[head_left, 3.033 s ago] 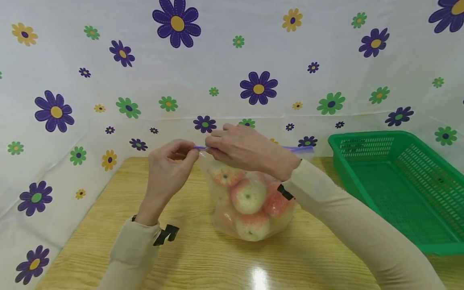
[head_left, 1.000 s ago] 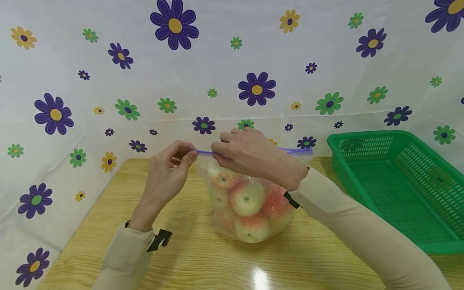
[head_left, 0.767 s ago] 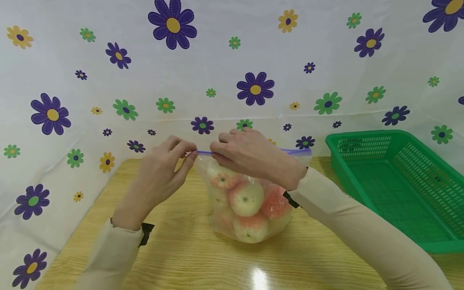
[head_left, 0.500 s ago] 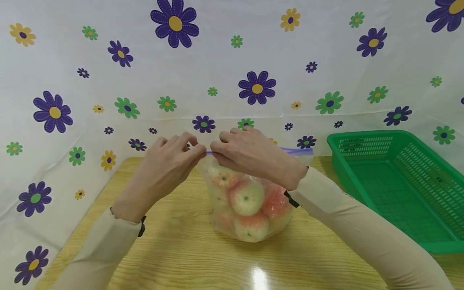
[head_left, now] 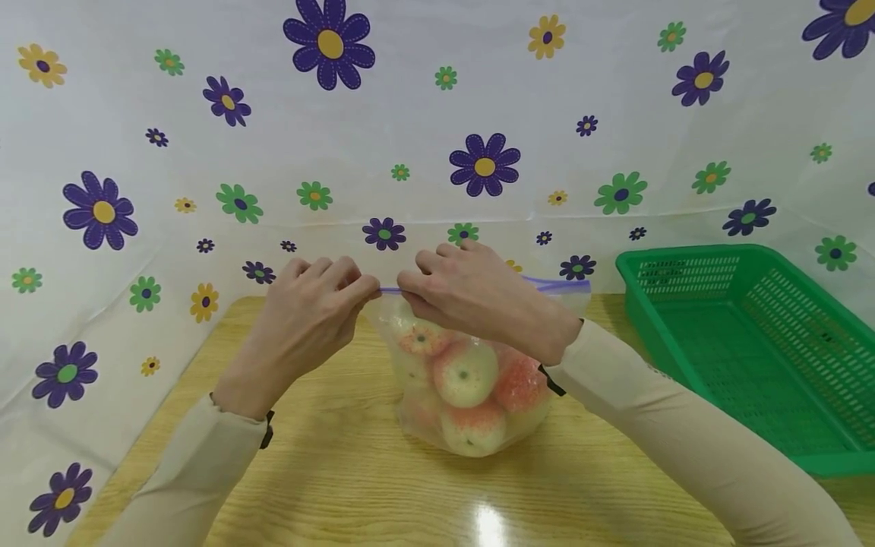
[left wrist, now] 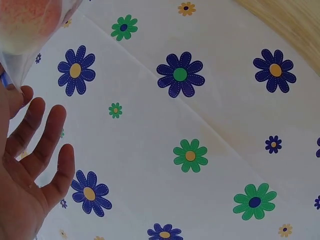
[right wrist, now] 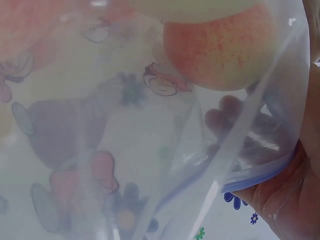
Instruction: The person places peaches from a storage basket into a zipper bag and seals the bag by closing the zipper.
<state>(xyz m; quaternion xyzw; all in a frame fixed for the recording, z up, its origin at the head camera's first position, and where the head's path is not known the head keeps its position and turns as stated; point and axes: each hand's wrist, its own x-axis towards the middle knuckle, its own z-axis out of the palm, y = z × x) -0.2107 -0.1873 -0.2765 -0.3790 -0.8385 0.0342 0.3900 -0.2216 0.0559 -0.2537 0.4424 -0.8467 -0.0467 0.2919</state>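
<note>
A clear zip-lock bag (head_left: 417, 380) stands upright on the wooden table, filled with several red-and-cream apples (head_left: 466, 372). Its blue-purple zip strip (head_left: 563, 286) runs along the top. My left hand (head_left: 301, 327) pinches the strip's left end between thumb and forefinger; in the left wrist view the other fingers (left wrist: 50, 135) of that hand spread loosely. Close beside it, my right hand (head_left: 478, 292) grips the strip a little further right, hiding the middle of the bag's top. In the right wrist view, fingers show through the plastic beneath an apple (right wrist: 220, 50).
A green plastic basket (head_left: 683, 365) with perforated walls stands on the right side of the table (head_left: 328, 471). Behind the table hangs a white cloth (head_left: 383, 137) printed with purple, green and yellow flowers.
My left hand has turned over at the bag's left corner, its back now facing up, and its forearm has swung left. My right hand has shifted slightly right and down along the strip.
</note>
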